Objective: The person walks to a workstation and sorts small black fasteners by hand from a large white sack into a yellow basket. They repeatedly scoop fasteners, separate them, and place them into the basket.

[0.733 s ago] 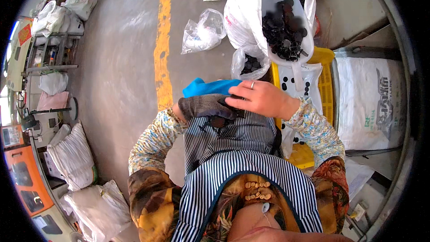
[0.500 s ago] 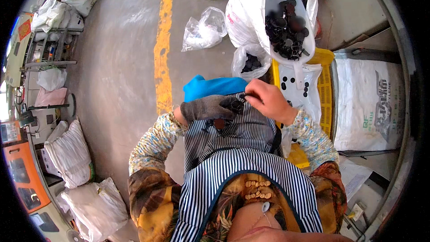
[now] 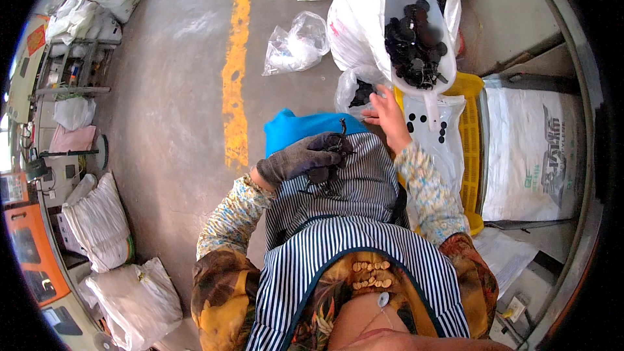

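My left hand (image 3: pixel 299 157), in a dark grey glove, is closed around a cluster of black plastic pieces (image 3: pixel 342 146) with thin branching stems, above the striped apron on my lap. Round black discs hang among the stems below the fingers. My bare right hand (image 3: pixel 390 120) reaches forward with its fingers apart, at the near edge of a small clear plastic bag (image 3: pixel 346 88). Black discs (image 3: pixel 362 94) lie inside that bag. No piece shows between the right fingers.
A white scoop (image 3: pixel 431 101) full of black parts rests over a large white sack (image 3: pixel 356 19). Beneath its handle, a yellow crate (image 3: pixel 473 156) holds a plastic sheet with several discs. Blue cloth (image 3: pixel 305 131) covers my knees. Another clear bag (image 3: pixel 298 44) lies on the floor.
My right hand has left the cluster and moved forward and right to the small bag, its fingers spreading. The left hand still holds the cluster, now turned with stems pointing up.
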`<action>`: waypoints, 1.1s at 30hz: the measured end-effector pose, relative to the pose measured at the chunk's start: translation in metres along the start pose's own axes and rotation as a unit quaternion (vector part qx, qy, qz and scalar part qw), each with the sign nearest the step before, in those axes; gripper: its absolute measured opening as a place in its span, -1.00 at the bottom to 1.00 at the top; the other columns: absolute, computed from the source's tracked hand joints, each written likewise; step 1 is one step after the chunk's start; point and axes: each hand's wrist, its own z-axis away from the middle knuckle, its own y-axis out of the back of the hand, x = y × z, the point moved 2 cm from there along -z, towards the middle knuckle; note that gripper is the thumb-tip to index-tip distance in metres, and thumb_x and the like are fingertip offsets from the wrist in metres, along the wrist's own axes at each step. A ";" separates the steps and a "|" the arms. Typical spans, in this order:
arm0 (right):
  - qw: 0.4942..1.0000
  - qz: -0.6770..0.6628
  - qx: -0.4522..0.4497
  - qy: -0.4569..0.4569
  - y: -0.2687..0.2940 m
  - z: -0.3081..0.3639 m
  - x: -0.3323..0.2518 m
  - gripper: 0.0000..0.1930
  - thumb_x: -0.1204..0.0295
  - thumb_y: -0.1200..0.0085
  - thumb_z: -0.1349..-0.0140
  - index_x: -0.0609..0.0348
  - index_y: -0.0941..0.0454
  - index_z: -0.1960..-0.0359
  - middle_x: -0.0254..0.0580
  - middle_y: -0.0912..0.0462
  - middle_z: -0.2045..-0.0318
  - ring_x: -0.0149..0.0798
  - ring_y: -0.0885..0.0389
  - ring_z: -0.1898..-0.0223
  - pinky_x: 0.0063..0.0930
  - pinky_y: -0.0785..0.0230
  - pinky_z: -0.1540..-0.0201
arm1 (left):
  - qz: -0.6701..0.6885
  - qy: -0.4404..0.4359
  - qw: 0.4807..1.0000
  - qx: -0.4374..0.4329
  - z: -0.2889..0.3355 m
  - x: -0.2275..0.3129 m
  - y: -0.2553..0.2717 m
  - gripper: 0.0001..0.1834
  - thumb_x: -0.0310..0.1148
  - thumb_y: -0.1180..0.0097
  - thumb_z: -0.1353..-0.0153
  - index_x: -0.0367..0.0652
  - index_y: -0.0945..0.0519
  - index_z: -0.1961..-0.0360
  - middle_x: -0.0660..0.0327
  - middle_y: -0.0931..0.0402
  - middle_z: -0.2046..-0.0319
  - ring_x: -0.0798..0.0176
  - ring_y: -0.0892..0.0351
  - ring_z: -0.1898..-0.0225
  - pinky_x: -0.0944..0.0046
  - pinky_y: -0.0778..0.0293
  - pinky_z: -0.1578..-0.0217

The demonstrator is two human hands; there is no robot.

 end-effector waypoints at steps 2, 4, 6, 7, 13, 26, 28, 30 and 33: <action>0.970 0.043 -0.198 0.132 -0.011 0.026 -0.012 -0.51 0.30 -0.06 -0.35 0.11 -0.32 -0.28 -0.15 -0.53 -0.10 -0.26 -0.57 -0.02 -0.37 -0.45 -0.06 | -0.025 0.016 0.999 0.022 0.001 0.000 -0.001 -0.43 -0.38 -0.12 -0.30 -0.23 -0.30 -0.31 0.20 -0.46 -0.13 0.33 -0.45 -0.09 0.29 -0.41 -0.09; 0.926 0.156 -0.252 0.234 -0.032 0.061 -0.036 -0.58 0.41 -0.10 -0.29 0.11 -0.44 -0.19 -0.19 -0.56 -0.07 -0.23 -0.54 -0.09 -0.33 -0.38 -0.14 | -0.030 -0.019 0.999 0.027 0.002 -0.005 -0.002 -0.44 -0.37 -0.12 -0.31 -0.22 -0.30 -0.31 0.22 -0.47 -0.12 0.35 -0.45 -0.08 0.29 -0.41 -0.09; 0.901 0.199 -0.228 0.311 -0.035 0.063 -0.036 -0.62 0.46 -0.11 -0.25 0.12 -0.50 -0.12 -0.17 -0.58 -0.05 -0.18 -0.54 -0.09 -0.32 -0.38 -0.14 | -0.020 -0.048 0.998 0.034 -0.001 -0.004 -0.005 -0.43 -0.38 -0.13 -0.30 -0.22 -0.30 -0.31 0.22 -0.46 -0.13 0.33 -0.44 -0.10 0.28 -0.41 -0.10; 0.885 0.220 -0.216 0.349 -0.036 0.064 -0.036 -0.64 0.49 -0.12 -0.23 0.13 -0.53 -0.09 -0.16 -0.59 -0.04 -0.16 -0.55 -0.09 -0.32 -0.38 -0.15 | -0.007 -0.057 0.998 0.040 -0.002 -0.002 -0.008 -0.41 -0.39 -0.15 -0.28 -0.22 -0.30 -0.31 0.21 -0.45 -0.14 0.31 -0.44 -0.12 0.28 -0.40 -0.12; 0.902 0.187 -0.268 0.283 -0.041 0.068 -0.039 -0.70 0.47 -0.09 -0.25 0.14 -0.57 -0.02 -0.11 -0.57 -0.08 -0.08 -0.49 -0.17 -0.27 -0.31 -0.21 | -0.439 -0.328 0.831 0.095 -0.005 -0.043 0.010 -0.27 -0.37 -0.25 -0.15 -0.23 -0.25 -0.33 0.06 -0.35 -0.23 0.08 -0.36 -0.25 0.17 -0.30 -0.24; 0.596 0.503 -0.160 0.605 -0.053 0.125 -0.048 -0.79 0.40 -0.11 -0.10 0.10 -0.60 0.21 -0.26 -0.62 0.19 -0.19 -0.53 0.09 -0.23 -0.39 0.01 | -0.437 -0.343 0.808 0.196 -0.001 -0.038 -0.009 -0.36 -0.46 -0.19 -0.11 -0.22 -0.33 -0.26 0.04 -0.39 -0.18 0.03 -0.35 -0.23 0.14 -0.23 -0.28; 0.658 0.467 -0.143 0.573 -0.056 0.130 -0.045 -0.81 0.43 -0.12 -0.13 0.11 -0.60 0.21 -0.23 -0.61 0.26 -0.16 -0.54 0.17 -0.25 -0.39 0.05 | -0.477 -0.336 0.783 0.213 0.001 -0.038 -0.016 -0.37 -0.49 -0.18 -0.10 -0.22 -0.35 -0.24 0.05 -0.39 -0.17 0.03 -0.35 -0.23 0.14 -0.23 -0.28; 0.747 0.405 -0.145 0.507 -0.058 0.129 -0.037 -0.83 0.45 -0.11 -0.16 0.13 -0.59 0.21 -0.20 -0.60 0.30 -0.14 -0.54 0.23 -0.29 -0.39 0.08 | -0.454 -0.332 0.794 0.231 0.000 -0.037 -0.022 -0.38 -0.50 -0.19 -0.08 -0.21 -0.37 -0.22 0.06 -0.39 -0.17 0.00 -0.34 -0.23 0.13 -0.25 -0.27; 0.884 0.279 -0.196 0.318 -0.057 0.122 -0.029 -0.83 0.48 -0.05 -0.22 0.19 -0.57 0.17 -0.18 -0.58 0.32 -0.22 -0.53 0.28 -0.41 -0.38 0.11 | -0.529 -0.371 0.720 0.253 0.000 -0.037 -0.027 -0.42 -0.51 -0.18 -0.08 -0.20 -0.40 -0.19 0.05 -0.40 -0.16 -0.02 -0.35 -0.21 0.12 -0.28 -0.25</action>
